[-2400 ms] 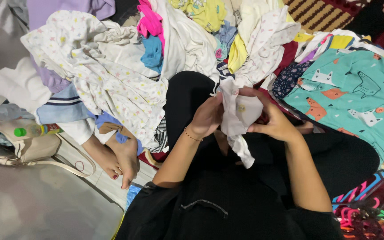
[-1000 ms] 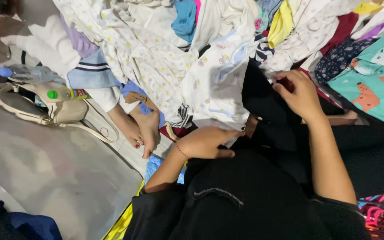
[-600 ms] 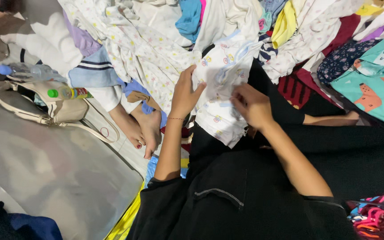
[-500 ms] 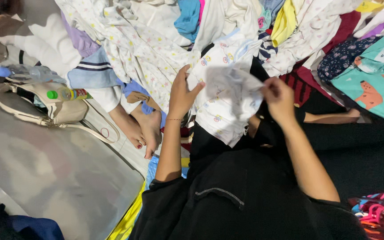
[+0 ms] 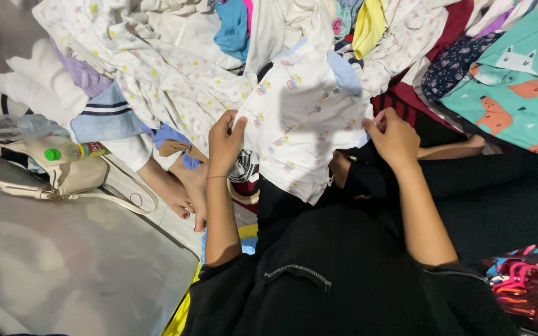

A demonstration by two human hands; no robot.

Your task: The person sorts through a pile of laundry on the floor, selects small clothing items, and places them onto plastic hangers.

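Observation:
I hold a small white baby garment (image 5: 300, 124) with tiny coloured prints spread over my lap. My left hand (image 5: 225, 140) pinches its left edge. My right hand (image 5: 393, 137) grips its right edge. The cloth is stretched flat between both hands, with a light blue trim at its upper right. It lies over my black clothing (image 5: 356, 261). Behind it spreads a heap of baby clothes (image 5: 175, 81), mostly white with star prints.
A beige handbag (image 5: 51, 174) with a green-capped bottle (image 5: 73, 151) lies at the left on a grey floor. Another person's feet (image 5: 182, 186) rest beside my left arm. A teal cloth with cat prints (image 5: 518, 81) lies at the right. Pink hangers (image 5: 524, 286) sit at the lower right.
My hands have moved apart and pulled the white garment wide open and flat. Earlier it was bunched between them.

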